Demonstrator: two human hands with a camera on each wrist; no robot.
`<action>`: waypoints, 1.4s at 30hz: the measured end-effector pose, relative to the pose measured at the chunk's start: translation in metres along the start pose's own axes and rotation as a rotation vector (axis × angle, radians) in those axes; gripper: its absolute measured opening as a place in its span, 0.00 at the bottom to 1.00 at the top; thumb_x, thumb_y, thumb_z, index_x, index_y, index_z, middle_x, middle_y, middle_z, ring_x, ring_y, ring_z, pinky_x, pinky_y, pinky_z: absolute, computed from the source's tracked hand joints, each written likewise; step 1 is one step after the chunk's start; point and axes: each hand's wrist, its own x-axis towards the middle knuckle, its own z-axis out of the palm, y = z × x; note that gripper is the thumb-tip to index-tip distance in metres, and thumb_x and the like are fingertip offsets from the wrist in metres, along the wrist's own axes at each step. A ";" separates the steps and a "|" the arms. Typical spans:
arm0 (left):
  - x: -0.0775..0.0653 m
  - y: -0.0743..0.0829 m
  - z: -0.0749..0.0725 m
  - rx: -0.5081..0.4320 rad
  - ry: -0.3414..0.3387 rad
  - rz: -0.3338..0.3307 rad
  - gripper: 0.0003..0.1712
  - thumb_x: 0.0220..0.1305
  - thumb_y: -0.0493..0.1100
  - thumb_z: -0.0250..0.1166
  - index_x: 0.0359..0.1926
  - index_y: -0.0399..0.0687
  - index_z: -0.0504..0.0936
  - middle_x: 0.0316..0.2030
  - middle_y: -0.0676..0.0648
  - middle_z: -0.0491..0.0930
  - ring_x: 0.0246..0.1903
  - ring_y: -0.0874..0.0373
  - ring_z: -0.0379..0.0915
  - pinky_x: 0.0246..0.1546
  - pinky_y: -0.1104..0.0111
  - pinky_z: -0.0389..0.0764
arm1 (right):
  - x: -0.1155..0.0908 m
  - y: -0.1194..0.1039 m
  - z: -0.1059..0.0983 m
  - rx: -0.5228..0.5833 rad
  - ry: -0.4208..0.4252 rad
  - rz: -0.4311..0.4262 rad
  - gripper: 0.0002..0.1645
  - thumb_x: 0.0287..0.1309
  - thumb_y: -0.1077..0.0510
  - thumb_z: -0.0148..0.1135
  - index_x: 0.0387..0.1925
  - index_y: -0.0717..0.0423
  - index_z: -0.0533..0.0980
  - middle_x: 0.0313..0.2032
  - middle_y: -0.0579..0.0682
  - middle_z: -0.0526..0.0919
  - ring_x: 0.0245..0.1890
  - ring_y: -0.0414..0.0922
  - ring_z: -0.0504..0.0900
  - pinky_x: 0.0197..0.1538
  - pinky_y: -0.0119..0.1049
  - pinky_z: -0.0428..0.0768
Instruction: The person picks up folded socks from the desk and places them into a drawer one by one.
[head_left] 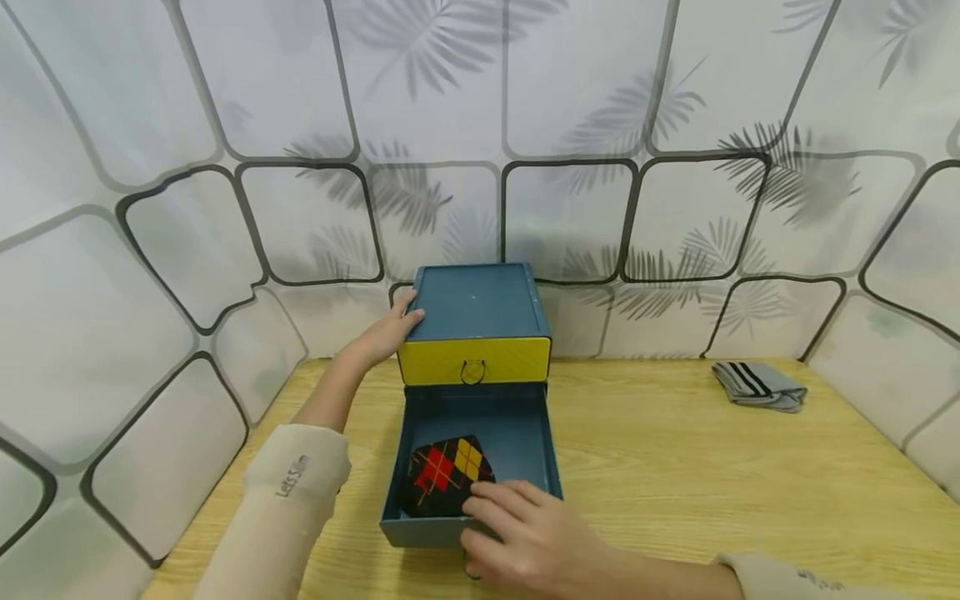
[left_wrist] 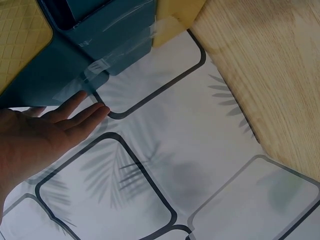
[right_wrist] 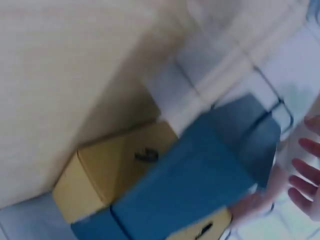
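A small blue cabinet (head_left: 480, 304) with a yellow upper drawer (head_left: 435, 360) stands against the wall. Its lower blue drawer (head_left: 517, 433) is pulled out towards me. Inside, at the front left, lies a folded black argyle sock (head_left: 438, 471) with red and yellow diamonds. My left hand (head_left: 378, 337) rests against the cabinet's upper left side; its fingers look straight in the left wrist view. Over the drawer's front right rim is my right hand (head_left: 532, 533), fingertips beside the sock. The right wrist view shows its fingers (right_wrist: 305, 170) spread and loosely bent, holding nothing.
A folded grey sock (head_left: 759, 386) with black stripes lies at the right rear of the wooden table (head_left: 675, 475). Patterned sheeting (head_left: 570, 108) encloses the back and sides. Clear tape (left_wrist: 100, 65) hangs along the cabinet in the left wrist view.
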 end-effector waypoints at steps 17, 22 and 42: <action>-0.003 0.002 0.001 0.021 0.000 -0.008 0.33 0.75 0.50 0.33 0.72 0.49 0.29 0.69 0.38 0.28 0.67 0.39 0.30 0.62 0.47 0.44 | -0.022 -0.018 0.026 -0.217 0.065 -0.169 0.22 0.68 0.62 0.41 0.30 0.44 0.80 0.42 0.48 0.81 0.47 0.44 0.78 0.50 0.37 0.74; -0.003 0.002 0.001 0.019 0.001 -0.011 0.33 0.74 0.50 0.34 0.72 0.49 0.29 0.69 0.38 0.28 0.67 0.39 0.31 0.62 0.47 0.45 | -0.021 -0.018 0.024 -0.224 0.072 -0.140 0.22 0.67 0.63 0.41 0.29 0.45 0.81 0.42 0.48 0.81 0.47 0.44 0.78 0.50 0.38 0.74; -0.004 0.003 0.001 -0.002 -0.003 -0.017 0.34 0.74 0.50 0.34 0.72 0.49 0.29 0.69 0.37 0.29 0.66 0.37 0.34 0.62 0.47 0.46 | -0.012 0.007 0.024 -0.244 0.032 -0.026 0.32 0.71 0.66 0.29 0.24 0.49 0.80 0.43 0.50 0.81 0.49 0.48 0.77 0.53 0.42 0.72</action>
